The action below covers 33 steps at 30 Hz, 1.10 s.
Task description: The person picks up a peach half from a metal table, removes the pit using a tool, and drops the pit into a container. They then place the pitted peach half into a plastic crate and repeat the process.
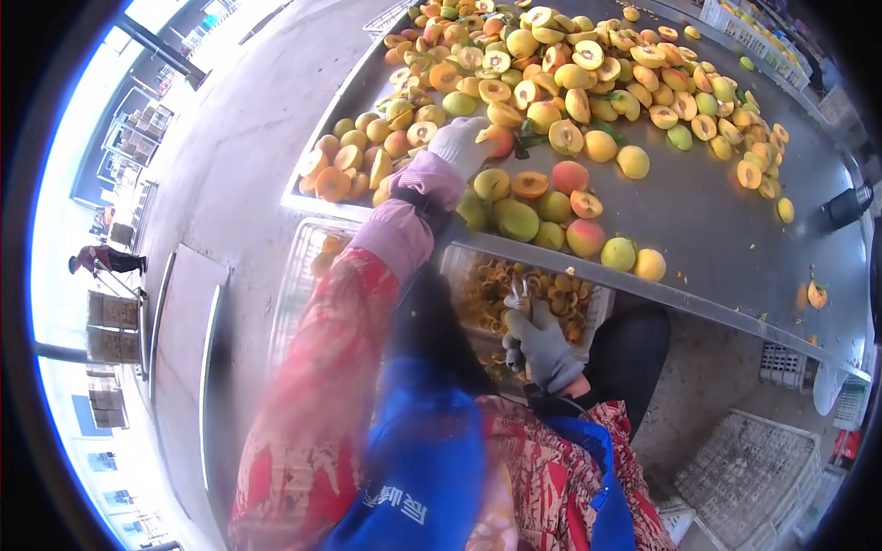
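Observation:
My left hand [458,145], in a pale glove, reaches over the metal table with its fingers closed on a red-and-yellow peach [497,141]. Around it lie whole and halved peaches, including a cut half [530,185] and a green-yellow one [518,221]. Below the table's edge, my right hand [544,347], in a grey glove, is closed round a small metal-tipped tool [520,296]; its grip covers most of the tool. Beneath that hand stands a crate [602,312] with many orange-brown fruit pieces [501,280] in it.
The metal table [698,220] carries a large heap of halved peaches [588,55]. A dark cylinder [847,207] lies near its right edge. White crates [758,468] stand on the floor to the right. Far left, a person [108,260] stands by stacked boxes [113,326].

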Motion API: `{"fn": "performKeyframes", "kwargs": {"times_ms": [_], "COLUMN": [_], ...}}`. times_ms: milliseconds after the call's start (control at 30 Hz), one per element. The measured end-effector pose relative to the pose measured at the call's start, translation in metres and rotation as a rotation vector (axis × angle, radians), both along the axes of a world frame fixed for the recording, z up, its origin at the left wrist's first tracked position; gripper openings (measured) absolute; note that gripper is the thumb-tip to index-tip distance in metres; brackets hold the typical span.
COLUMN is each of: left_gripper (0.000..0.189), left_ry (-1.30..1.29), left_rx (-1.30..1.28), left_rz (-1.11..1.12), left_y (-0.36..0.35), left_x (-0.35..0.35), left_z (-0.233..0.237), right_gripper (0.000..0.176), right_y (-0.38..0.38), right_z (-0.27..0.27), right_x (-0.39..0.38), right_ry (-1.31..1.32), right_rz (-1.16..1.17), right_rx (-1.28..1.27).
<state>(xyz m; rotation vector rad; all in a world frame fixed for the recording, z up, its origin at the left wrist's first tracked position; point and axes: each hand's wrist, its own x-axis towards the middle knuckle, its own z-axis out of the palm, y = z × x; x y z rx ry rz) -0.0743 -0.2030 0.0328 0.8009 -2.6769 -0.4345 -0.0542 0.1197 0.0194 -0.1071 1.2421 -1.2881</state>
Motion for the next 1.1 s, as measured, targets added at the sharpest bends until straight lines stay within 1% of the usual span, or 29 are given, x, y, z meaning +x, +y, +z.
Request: {"fn": "performKeyframes", "kwargs": {"times_ms": [33, 67, 133, 167, 200, 267, 333, 367, 400, 467, 500, 533, 567, 633, 667, 700, 733, 767, 800, 867, 900, 933, 1000, 1033, 1100], "left_gripper": [0.047, 0.047, 0.055, 0.060, 0.060, 0.057, 0.059, 0.059, 0.058, 0.044, 0.044, 0.044, 0.044, 0.047, 0.047, 0.048, 0.049, 0.043, 0.043, 0.037, 0.034, 0.034, 0.033, 0.033, 0.032], "left_ry": [-0.153, -0.149, -0.269, -0.267, -0.271, -0.307, -0.342, -0.087, 0.176, 0.682, 0.811, 0.948, 0.952, 0.987, 0.985, 1.088, 1.182, 1.153, 1.146, 1.118, 1.137, 1.131, 1.148, 1.143, 1.129], "left_rx": [-0.036, -0.036, -0.011, 0.066, 0.069, 0.063, 0.042, 0.396, 0.744, 1.366, 1.581, 1.795, 1.791, 1.952, 1.955, 1.829, 1.695, 1.787, 1.792, 1.743, 1.763, 1.770, 1.831, 1.837, 1.698], "left_rz": [-0.057, -0.062, -0.047, -0.066, -0.075, -0.024, -0.025, 0.083, 0.196, 0.009, -0.010, -0.029, -0.011, -0.004, 0.015, 0.134, 0.249, 0.267, 0.276, 0.281, 0.320, 0.322, 0.335, 0.336, 0.353], "left_y": [0.006, 0.004, -0.002, -0.010, -0.013, -0.017, -0.002, 0.013, 0.025, 0.033, 0.052, 0.073, 0.089, 0.116, 0.131, 0.145, 0.161, 0.174, 0.183, 0.194, 0.195, 0.196, 0.198, 0.200, 0.203], "left_x": [-0.005, -0.012, -0.031, -0.037, -0.042, -0.047, -0.042, -0.032, -0.022, 0.007, 0.022, 0.036, 0.050, 0.072, 0.077, 0.078, 0.081, 0.086, 0.090, 0.095, 0.095, 0.096, 0.096, 0.095, 0.092], "left_z": [0.008, 0.001, -0.012, -0.017, -0.015, -0.014, 0.005, 0.015, 0.020, 0.014, 0.019, 0.023, 0.020, 0.013, 0.009, 0.005, 0.010, 0.018, 0.020, 0.019, 0.015, 0.011, 0.007, 0.006, 0.004], "right_gripper": [0.025, 0.025, 0.020, 0.017, 0.017, 0.019, 0.022, 0.025, 0.025, 0.025, 0.025, 0.025, 0.025, 0.027, 0.030, 0.030, 0.032, 0.034, 0.034, 0.038, 0.042, 0.042, 0.043, 0.043, 0.030], "right_y": [0.002, 0.005, 0.009, 0.011, 0.011, 0.012, 0.009, 0.006, 0.005, 0.001, -0.001, -0.002, -0.004, -0.007, -0.008, -0.011, -0.014, -0.016, -0.017, -0.017, -0.017, -0.018, -0.020, -0.020, -0.022], "right_z": [-0.008, -0.013, -0.018, -0.022, -0.022, -0.020, -0.009, -0.004, 0.000, 0.005, 0.006, 0.006, 0.005, 0.034, 0.043, 0.037, 0.029, 0.023, 0.022, 0.021, 0.026, 0.022, 0.012, 0.009, 0.005], "right_x": [0.004, 0.006, 0.005, 0.002, -0.002, -0.006, -0.010, -0.012, -0.012, -0.009, -0.008, -0.007, -0.005, -0.006, -0.005, -0.002, 0.002, 0.004, 0.005, 0.007, 0.008, 0.010, 0.014, 0.016, 0.021], "right_ry": [-0.019, -0.015, 0.039, 0.055, 0.051, 0.000, -0.020, -0.032, -0.038, 0.191, 0.181, 0.238, 0.295, 0.271, 0.257, 0.245, 0.353, 0.466, 0.459, 0.623, 0.589, 0.588, 0.639, 0.639, 0.722], "right_rz": [0.016, 0.010, 0.076, 0.072, 0.063, -0.014, -0.030, -0.039, -0.037, -0.038, -0.031, -0.024, -0.015, 0.040, 0.088, 0.089, 0.059, 0.028, 0.027, 0.054, 0.044, 0.041, 0.002, -0.001, -0.065], "right_rx": [-0.014, -0.013, 0.012, 0.025, 0.029, 0.017, 0.019, 0.016, 0.014, -0.090, -0.092, -0.158, -0.222, -0.181, -0.140, -0.132, -0.175, -0.219, -0.211, -0.235, -0.248, -0.242, -0.256, -0.250, -0.253]}}
